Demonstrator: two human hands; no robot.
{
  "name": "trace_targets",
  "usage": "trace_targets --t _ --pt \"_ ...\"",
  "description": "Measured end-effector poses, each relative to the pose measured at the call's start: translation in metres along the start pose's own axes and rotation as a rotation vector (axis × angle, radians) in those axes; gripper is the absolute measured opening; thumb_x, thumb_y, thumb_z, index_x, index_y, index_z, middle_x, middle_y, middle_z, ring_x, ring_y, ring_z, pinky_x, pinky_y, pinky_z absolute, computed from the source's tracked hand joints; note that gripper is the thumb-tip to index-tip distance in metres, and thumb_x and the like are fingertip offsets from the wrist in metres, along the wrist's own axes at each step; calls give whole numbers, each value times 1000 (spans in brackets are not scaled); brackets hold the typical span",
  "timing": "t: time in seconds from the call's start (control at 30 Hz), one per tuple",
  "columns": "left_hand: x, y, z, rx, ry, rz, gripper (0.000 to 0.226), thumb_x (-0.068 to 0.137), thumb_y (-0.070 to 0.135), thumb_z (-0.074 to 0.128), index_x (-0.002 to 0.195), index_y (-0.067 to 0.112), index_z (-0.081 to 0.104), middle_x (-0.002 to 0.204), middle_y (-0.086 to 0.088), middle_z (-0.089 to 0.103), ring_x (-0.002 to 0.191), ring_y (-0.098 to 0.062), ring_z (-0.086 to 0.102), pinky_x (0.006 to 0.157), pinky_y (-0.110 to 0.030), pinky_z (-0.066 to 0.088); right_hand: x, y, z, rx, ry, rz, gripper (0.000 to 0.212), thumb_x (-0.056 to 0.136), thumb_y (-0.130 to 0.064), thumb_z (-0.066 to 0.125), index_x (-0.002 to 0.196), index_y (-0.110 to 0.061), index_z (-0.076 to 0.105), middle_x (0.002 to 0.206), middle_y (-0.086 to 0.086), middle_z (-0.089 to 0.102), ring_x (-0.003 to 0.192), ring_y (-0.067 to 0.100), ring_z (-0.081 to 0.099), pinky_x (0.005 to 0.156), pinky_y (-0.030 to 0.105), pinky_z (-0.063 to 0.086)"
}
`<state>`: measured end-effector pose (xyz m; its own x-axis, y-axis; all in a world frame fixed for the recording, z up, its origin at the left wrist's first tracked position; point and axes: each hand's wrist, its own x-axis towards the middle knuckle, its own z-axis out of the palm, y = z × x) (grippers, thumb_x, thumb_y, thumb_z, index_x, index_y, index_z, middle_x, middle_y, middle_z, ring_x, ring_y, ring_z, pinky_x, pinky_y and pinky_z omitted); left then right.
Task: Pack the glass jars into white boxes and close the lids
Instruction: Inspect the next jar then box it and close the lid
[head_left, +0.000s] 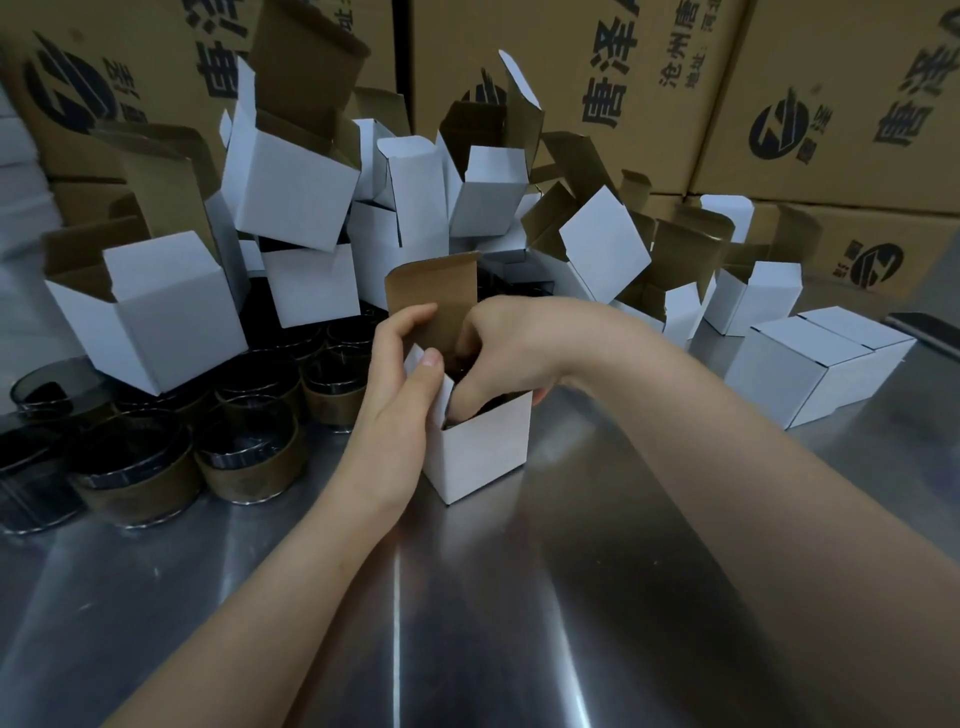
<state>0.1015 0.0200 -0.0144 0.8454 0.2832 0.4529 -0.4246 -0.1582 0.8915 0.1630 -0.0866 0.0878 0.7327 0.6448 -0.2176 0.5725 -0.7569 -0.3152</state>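
- My left hand (400, 384) grips the matte white box (483, 452) at its corner edge.
- My right hand (511, 345) curls inside it; grip unseen.
- Glossy steel table (519, 597) stretches toward me.

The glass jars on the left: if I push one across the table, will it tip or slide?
Probably slides rather than tips: each glass jar is squat and wide, upright on the smooth steel table. Likely breakable if knocked against neighbours, standing packed close. The brown sleeve should aid grip.
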Motion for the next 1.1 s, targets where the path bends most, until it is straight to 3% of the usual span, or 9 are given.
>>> trace_targets --t 0.1,0.2,0.33,0.5,0.63,0.73,0.93,1.03,1.1 --pt "1 -1 -2 -29 0 4 35 88 27 47 121 40 47 121 23 55 117 9 50 94 -10 40 -9 13 -4 230 174 -78 41 80 -29 76 116 -22 57 100 -6 57 91 14 61 72 28 58" --pt "1 -3 -3 -24 4 -6 39 83 17 54 115 39 51 116 22 59 117 -1 53 99 -26 44 -14 25 1 442 299 -157 31 84 -13 67 112 -25 59 99 -4 64 92 14 65 80 33 59" --pt "1 -2 -3 -39 43 -13 43 76 6 60 107 35 53 118 -4 59 112 -21 57 99 -43 48 -14 33 18 496 346 -202 21 89 -9 60 101 -26 63 87 -6 74 88 11 69 86 34 58" --pt "4 -6 -1 -122 145 -18 55 80 -19 59 99 26 34 103 -2 62 91 -12 62 77 -30 51 -10 41 33 559 444 -250 19 88 -10 58 100 -24 52 82 -10 74 88 10 69 88 37 56" --pt "4 -5 -3 -134 141 -20 65 85 -18 57 120 33 38 107 1 71 98 -8 67 79 -20 53 -4 45 42 752 520 -267 29 97 -27 57 119 -26 38 81 -8 75 83 10 71 85 36 58" --pt "4 -3 -4 -82 102 10 47 86 -14 59 111 26 57 101 9 71 98 -7 67 79 -18 51 -6 46 46 775 581 -330 23 101 -31 51 123 -25 51 83 -4 74 84 11 72 77 26 58" --pt "3 -3 -7 -77 63 -25 25 84 3 65 102 21 61 101 0 67 102 -16 63 89 -30 50 -16 59 46 896 498 -413 21 96 -15 60 114 -16 70 93 -4 76 91 13 72 81 23 57" --pt "2 -3 -9 -130 -9 -99 29 72 14 60 100 23 62 107 -9 63 107 -29 59 88 -38 47 -17 63 44 837 477 -409 19 91 -14 67 106 -24 72 98 -5 75 94 12 71 86 25 57" --pt "1 -3 -13 -163 -90 -109 34 68 21 62 102 25 61 102 -4 63 99 -22 60 81 -29 48 -17 64 43 794 473 -400 21 87 -15 71 103 -29 71 97 -9 74 95 9 69 83 21 56"
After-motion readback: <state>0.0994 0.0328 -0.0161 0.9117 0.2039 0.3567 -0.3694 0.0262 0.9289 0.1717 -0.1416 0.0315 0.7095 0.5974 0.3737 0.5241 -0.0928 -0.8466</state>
